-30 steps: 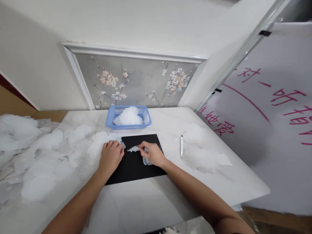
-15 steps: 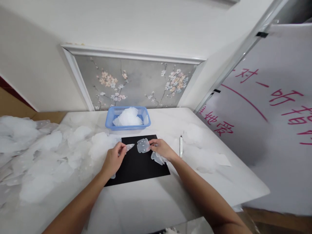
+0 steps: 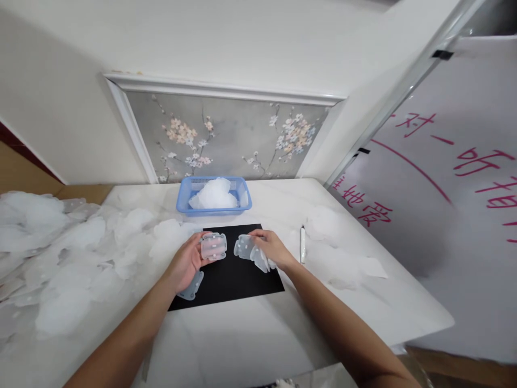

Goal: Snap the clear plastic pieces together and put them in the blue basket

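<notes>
My left hand (image 3: 190,262) is closed on a thin translucent plastic piece (image 3: 214,247), its flat, dotted face turned up over a black sheet (image 3: 230,280). Below that hand, another translucent piece (image 3: 193,286) lies on the sheet's left edge. My right hand (image 3: 270,248) has its fingers pressed on a translucent plastic piece (image 3: 244,247) above the sheet's right part. Several more pieces (image 3: 260,260) overlap beneath the right hand; whether it holds them too, I cannot tell.
Behind the sheet stands a blue basket (image 3: 214,211) with translucent pieces inside. A large heap of such pieces (image 3: 72,269) spreads over the table's left side. To the right lie a white pen-like cutter (image 3: 302,245) and another pile (image 3: 335,253). A whiteboard (image 3: 424,258) stands at the right.
My left hand has turned its piece from edge-on to flat, palm upward. The right-hand piece has come down close to the pieces beneath it. A piece under the left wrist shows more fully.
</notes>
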Action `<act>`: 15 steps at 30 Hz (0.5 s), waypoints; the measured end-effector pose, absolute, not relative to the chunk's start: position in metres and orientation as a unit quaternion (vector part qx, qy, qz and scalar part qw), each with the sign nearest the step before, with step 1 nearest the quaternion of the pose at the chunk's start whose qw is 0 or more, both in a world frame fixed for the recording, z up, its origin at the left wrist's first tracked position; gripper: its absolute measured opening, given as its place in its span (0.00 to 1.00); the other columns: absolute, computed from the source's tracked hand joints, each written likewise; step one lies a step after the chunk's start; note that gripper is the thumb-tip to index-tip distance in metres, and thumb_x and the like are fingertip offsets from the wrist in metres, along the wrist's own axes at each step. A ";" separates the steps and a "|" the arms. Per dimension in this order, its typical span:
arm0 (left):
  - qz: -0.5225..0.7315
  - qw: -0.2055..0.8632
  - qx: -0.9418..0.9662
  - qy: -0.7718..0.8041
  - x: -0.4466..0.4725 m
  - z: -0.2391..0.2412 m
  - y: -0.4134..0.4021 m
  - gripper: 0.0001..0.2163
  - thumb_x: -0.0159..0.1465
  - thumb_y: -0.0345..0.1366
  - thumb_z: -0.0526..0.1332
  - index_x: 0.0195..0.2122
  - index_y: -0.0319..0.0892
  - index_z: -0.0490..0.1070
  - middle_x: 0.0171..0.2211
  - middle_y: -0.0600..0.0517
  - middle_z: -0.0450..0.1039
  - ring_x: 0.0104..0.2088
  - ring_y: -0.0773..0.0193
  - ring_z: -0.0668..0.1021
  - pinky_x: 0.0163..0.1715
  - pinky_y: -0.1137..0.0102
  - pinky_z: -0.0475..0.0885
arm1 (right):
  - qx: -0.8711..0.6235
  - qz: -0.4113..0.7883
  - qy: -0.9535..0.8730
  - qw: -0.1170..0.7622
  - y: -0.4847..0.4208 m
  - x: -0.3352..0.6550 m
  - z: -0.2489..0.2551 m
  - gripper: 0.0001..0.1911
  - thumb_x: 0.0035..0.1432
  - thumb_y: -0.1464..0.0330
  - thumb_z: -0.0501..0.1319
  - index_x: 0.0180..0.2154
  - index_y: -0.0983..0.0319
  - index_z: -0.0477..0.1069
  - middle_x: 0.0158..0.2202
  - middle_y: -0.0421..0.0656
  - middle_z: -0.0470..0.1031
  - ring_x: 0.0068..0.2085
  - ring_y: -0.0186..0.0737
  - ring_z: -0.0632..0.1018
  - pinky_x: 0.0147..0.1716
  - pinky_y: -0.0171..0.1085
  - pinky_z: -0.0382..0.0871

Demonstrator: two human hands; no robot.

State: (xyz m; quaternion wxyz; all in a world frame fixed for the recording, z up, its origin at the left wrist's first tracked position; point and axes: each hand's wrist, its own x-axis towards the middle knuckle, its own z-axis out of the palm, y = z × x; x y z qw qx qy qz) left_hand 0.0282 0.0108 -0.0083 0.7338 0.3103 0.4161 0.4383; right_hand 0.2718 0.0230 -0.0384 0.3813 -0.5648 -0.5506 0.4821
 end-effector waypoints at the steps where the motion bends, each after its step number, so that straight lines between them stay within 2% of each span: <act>1: 0.435 0.739 0.307 0.412 0.028 -0.008 0.011 0.13 0.65 0.45 0.56 0.45 0.42 0.69 0.42 0.44 0.78 0.44 0.53 0.80 0.46 0.53 0.74 | -0.564 0.477 -0.551 0.388 0.023 0.272 -0.038 0.12 0.53 0.63 0.56 0.32 0.63 0.73 0.26 0.40 0.73 0.28 0.36 0.72 0.29 0.34 0.64; 7: 0.423 0.753 0.299 0.405 0.030 -0.004 0.010 0.15 0.66 0.46 0.54 0.45 0.41 0.68 0.43 0.43 0.78 0.45 0.52 0.80 0.47 0.52 0.73 | -0.516 0.436 -0.621 0.397 0.019 0.272 -0.033 0.16 0.58 0.55 0.58 0.33 0.61 0.71 0.26 0.41 0.71 0.28 0.37 0.71 0.30 0.36 0.65; 10: 0.421 0.755 0.294 0.408 0.030 -0.001 0.008 0.15 0.67 0.46 0.53 0.46 0.41 0.68 0.42 0.43 0.78 0.44 0.54 0.80 0.48 0.53 0.73 | -0.522 0.340 -0.707 0.334 0.014 0.269 -0.035 0.20 0.56 0.53 0.61 0.45 0.59 0.73 0.24 0.38 0.68 0.25 0.36 0.69 0.29 0.36 0.64; 12: 0.418 0.754 0.300 0.408 0.031 -0.001 0.007 0.15 0.66 0.46 0.53 0.47 0.41 0.67 0.42 0.43 0.78 0.43 0.53 0.80 0.48 0.53 0.73 | -0.502 0.252 -0.776 0.286 0.011 0.264 -0.037 0.27 0.55 0.54 0.64 0.55 0.56 0.69 0.24 0.38 0.68 0.27 0.37 0.71 0.32 0.36 0.65; 13: 0.415 0.754 0.307 0.406 0.032 -0.001 0.006 0.16 0.66 0.46 0.54 0.48 0.41 0.67 0.43 0.43 0.78 0.43 0.53 0.80 0.48 0.53 0.73 | -0.481 0.213 -0.806 0.271 0.010 0.261 -0.038 0.29 0.56 0.54 0.64 0.57 0.55 0.67 0.25 0.38 0.69 0.28 0.38 0.72 0.34 0.37 0.66; 15: 0.405 0.756 0.324 0.400 0.033 -0.002 0.005 0.17 0.65 0.48 0.54 0.48 0.42 0.67 0.45 0.42 0.77 0.44 0.52 0.80 0.49 0.54 0.72 | -0.435 0.166 -0.846 0.259 0.007 0.253 -0.039 0.25 0.59 0.56 0.61 0.57 0.54 0.68 0.27 0.41 0.72 0.31 0.40 0.73 0.38 0.38 0.67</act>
